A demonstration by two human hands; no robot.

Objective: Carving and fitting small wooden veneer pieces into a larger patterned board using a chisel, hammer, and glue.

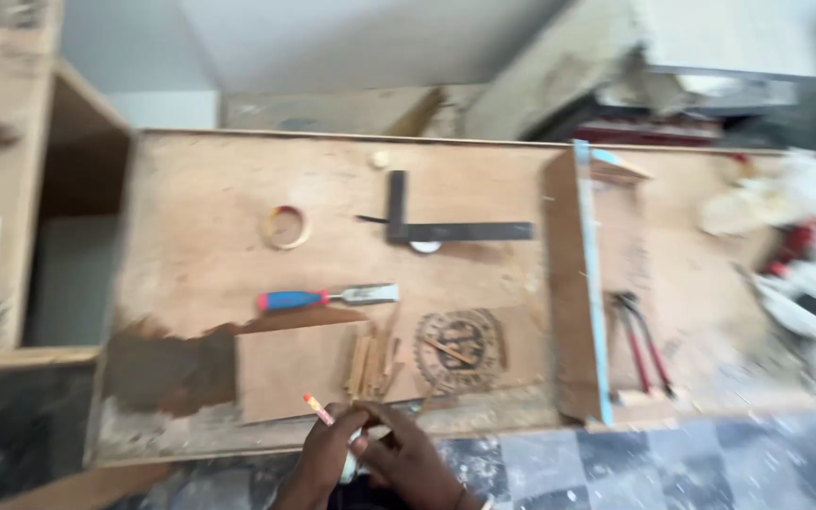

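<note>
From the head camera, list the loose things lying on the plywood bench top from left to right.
Tape ring → chisel with the blue and red handle → little pile of wood slivers → black try square → upright board with the pale blue edge → red-handled pincers.
</note>
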